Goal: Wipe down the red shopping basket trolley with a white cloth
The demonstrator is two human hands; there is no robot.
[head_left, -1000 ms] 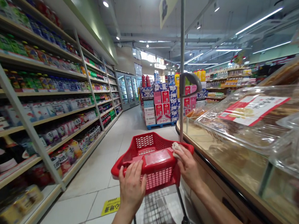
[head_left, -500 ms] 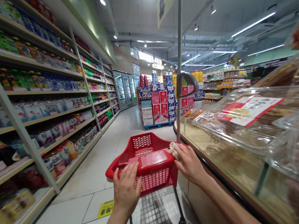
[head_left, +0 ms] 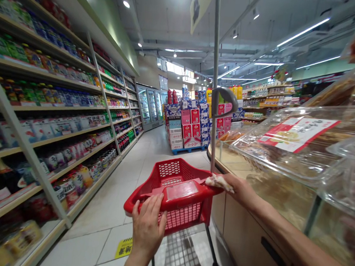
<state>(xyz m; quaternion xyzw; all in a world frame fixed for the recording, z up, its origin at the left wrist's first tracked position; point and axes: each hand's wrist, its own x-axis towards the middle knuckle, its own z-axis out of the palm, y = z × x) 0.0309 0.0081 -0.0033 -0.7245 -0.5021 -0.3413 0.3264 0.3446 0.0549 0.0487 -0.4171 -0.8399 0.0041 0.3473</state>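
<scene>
A red plastic shopping cart (head_left: 170, 171) stands before me, its basket pierced with holes. Over the left part of its handle (head_left: 182, 191) lies my left hand (head_left: 147, 224), fingers curled on the red plastic and thumb lower down. My right hand (head_left: 241, 187) is at the handle's right corner, closed on a crumpled whitish cloth (head_left: 220, 182) that touches the red rim. Some of the right fingers are hidden behind the cloth. A grey pole with a looped hook (head_left: 226, 102) rises behind the cart's right corner.
Shelves of bottled drinks (head_left: 61, 96) line the left. To the right, clear plastic food boxes (head_left: 292, 137) sit on a counter (head_left: 249, 231). Stacked drink cartons (head_left: 191, 128) on a blue pallet stand ahead, with glass-door fridges (head_left: 150, 105) beyond. A yellow sticker (head_left: 123, 248) marks the tiled floor.
My right hand has shifted outward to the right, around the handle's corner, and more of the cloth shows. My left hand stays on the handle. The view has tilted slightly.
</scene>
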